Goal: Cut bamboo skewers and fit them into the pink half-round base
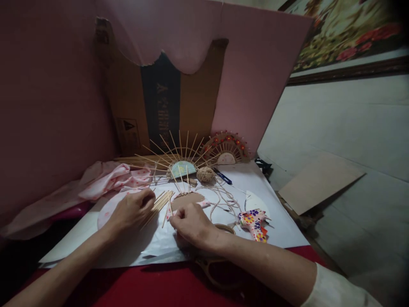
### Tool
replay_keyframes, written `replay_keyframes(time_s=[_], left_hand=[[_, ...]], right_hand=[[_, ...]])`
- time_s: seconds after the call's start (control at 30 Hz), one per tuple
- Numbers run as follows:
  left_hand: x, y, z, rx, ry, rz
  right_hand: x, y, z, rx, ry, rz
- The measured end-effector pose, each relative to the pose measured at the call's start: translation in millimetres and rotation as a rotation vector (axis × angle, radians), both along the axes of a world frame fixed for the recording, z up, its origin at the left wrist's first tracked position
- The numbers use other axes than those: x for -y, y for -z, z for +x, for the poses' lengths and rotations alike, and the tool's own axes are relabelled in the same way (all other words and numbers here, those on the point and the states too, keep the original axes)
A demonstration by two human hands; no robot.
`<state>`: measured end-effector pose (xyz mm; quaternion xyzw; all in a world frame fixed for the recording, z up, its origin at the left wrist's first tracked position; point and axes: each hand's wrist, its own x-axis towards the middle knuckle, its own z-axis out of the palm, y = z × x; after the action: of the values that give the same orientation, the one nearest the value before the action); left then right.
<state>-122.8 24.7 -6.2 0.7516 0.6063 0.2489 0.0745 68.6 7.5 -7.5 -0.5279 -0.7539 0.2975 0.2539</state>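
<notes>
My left hand point(132, 210) is closed on a bundle of thin wooden skewers point(159, 205) lying on white paper point(284, 221). My right hand point(191, 224) pinches a single skewer point(170, 206) at its lower end, close to the bundle. Just beyond both hands lies a brown cardboard half-disc point(188, 198). Further back stands a fan of skewers glued around a light blue half-disc point(182, 167).
A ball of twine point(205, 174) with loose string trailing sits behind the half-disc. A flower-patterned glue gun point(254, 222) lies at right, a blue pen point(222, 175) and a second decorated fan point(226, 149) at back, pink cloth point(111, 179) at left. Scissors point(214, 266) lie under my right forearm. A cardboard backdrop point(166, 106) stands behind.
</notes>
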Motion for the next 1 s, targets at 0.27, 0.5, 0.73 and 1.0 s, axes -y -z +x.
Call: replay_keyframes(time_s=[0.27,0.5,0.73,1.0], left_hand=[[-2,-0.1,1,-0.034,-0.062,-0.002],[-1,-0.8,2,-0.029,-0.100,0.064],[3,-3.9,6,-0.023,-0.109,-0.023],[4,-6.6,10,-0.114,-0.153,-0.063]], right_hand=[[12,18.4,2,0.178,0.080,0.217],[15,18.2,4,0.232,0.059,0.265],[18,22.0,5,0.222,0.061,0.299],[18,23.0,6,0.231,0.045,0.313]])
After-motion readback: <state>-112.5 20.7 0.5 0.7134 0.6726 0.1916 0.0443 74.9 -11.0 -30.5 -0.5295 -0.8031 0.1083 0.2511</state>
